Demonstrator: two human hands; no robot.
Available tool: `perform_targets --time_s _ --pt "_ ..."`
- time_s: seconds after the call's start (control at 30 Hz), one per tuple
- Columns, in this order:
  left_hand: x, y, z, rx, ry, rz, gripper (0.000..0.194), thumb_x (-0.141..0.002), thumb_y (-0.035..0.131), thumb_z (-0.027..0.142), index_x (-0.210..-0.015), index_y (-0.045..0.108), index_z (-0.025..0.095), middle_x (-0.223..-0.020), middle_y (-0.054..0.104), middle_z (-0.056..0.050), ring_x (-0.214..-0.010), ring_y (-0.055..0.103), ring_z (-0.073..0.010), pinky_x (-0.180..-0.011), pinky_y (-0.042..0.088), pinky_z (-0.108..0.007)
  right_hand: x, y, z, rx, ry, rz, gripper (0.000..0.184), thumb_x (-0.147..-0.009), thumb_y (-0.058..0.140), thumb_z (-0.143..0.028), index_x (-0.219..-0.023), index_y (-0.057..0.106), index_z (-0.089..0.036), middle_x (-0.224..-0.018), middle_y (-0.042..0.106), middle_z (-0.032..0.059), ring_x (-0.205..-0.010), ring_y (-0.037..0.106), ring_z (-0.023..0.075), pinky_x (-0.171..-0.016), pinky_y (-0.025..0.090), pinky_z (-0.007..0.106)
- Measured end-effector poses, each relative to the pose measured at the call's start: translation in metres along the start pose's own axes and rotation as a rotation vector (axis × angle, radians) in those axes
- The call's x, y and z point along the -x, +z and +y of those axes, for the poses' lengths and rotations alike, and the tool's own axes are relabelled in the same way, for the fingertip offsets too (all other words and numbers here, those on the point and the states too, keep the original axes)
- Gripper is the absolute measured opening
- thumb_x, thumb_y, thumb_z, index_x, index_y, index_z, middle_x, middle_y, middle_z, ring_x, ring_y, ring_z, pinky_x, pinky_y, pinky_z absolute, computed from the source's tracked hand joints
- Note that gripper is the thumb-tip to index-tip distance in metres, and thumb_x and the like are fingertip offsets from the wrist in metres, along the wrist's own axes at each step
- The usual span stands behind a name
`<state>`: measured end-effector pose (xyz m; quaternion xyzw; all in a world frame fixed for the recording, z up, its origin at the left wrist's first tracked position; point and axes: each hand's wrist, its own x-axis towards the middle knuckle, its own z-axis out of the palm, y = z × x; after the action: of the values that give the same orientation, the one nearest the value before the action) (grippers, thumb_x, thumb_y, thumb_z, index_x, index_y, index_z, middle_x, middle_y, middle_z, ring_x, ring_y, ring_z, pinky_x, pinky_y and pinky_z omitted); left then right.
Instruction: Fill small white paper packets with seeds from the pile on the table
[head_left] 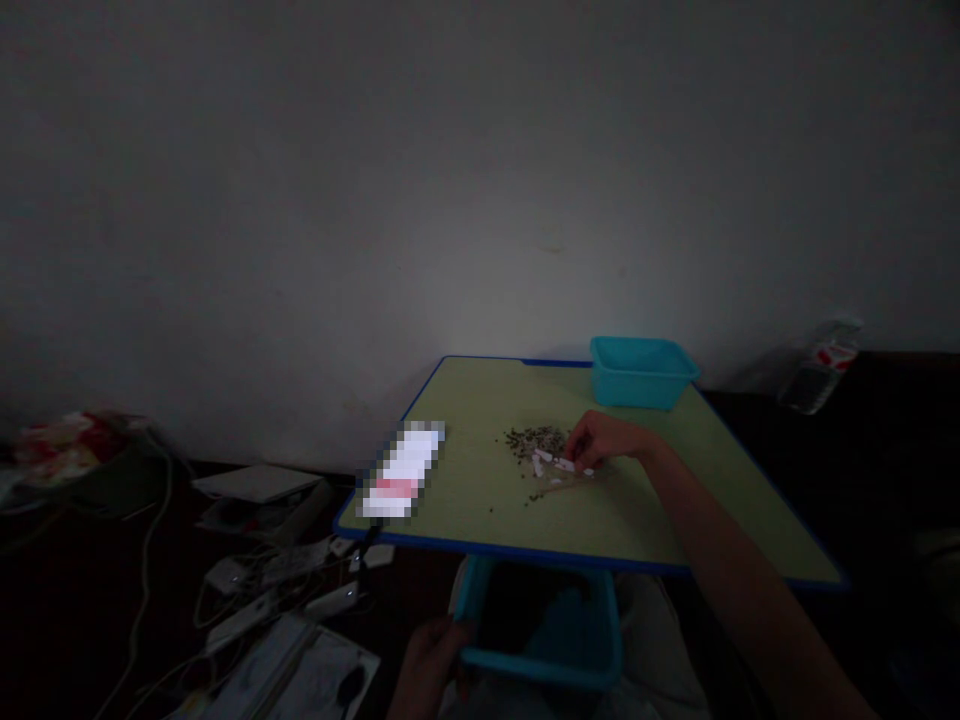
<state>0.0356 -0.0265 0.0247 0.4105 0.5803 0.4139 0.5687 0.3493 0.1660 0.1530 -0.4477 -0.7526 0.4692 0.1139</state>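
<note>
My left hand (433, 652) grips the left rim of a blue plastic basin (536, 668), which sits at my lap just below the table's near edge. Dark contents lie inside it, too dim to make out. Over the table, my right hand (604, 437) reaches down with its fingers pinched together at a heap of small dark grains (529, 440). Several small whitish-pink pieces (544, 457) lie under and beside those fingertips. Whatever is between the fingers is hidden. A few grains are scattered nearer to me.
A second blue basin (643, 392) stands at the table's far right corner. The pale table (472, 395) has a blue edge. On its left lies a blurred-out bright screen (405, 470). Cables and white chargers (300, 563) clutter the floor at left; a wall rises behind.
</note>
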Motion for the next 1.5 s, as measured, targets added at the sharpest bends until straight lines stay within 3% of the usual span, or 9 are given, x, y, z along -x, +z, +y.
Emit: perform_targets --time_s 0.7,1.3,1.5 --pt "-0.0008 0.0001 -0.0023 -0.006 -0.007 0.036 0.033 -0.067 0.059 0.038 -0.044 0.058 0.015 -0.031 0.051 0.001 -0.030 0.043 -0.0097 -0.036 0.028 -0.020 0.0018 -0.0050 -0.0009 0.045 0.030 -0.022 0.029 -0.052 0.071 -0.023 -0.079 0.071 -0.012 -0.061 0.065 0.0011 -0.050 0.055 0.0105 -0.048 0.044 0.020" --pt "-0.0018 0.0004 -0.0028 -0.001 -0.009 -0.001 0.032 -0.070 0.057 0.037 -0.047 0.058 0.015 -0.033 0.051 0.002 -0.030 0.044 -0.0100 -0.036 0.028 -0.020 -0.0026 0.0036 -0.0010 0.008 0.015 -0.106 0.031 -0.054 0.072 -0.027 -0.081 0.070 -0.013 -0.064 0.067 0.0015 -0.053 0.059 0.0117 -0.050 0.047 0.020" --pt "-0.0009 -0.0017 -0.0042 -0.046 -0.011 -0.004 0.034 -0.071 0.056 0.038 -0.048 0.059 0.014 -0.032 0.052 0.001 -0.030 0.044 -0.0104 -0.038 0.027 -0.021 -0.0007 0.0007 -0.0013 0.013 0.012 -0.067 0.031 -0.053 0.072 -0.027 -0.081 0.071 -0.013 -0.064 0.067 0.0013 -0.053 0.058 0.0122 -0.050 0.047 0.021"
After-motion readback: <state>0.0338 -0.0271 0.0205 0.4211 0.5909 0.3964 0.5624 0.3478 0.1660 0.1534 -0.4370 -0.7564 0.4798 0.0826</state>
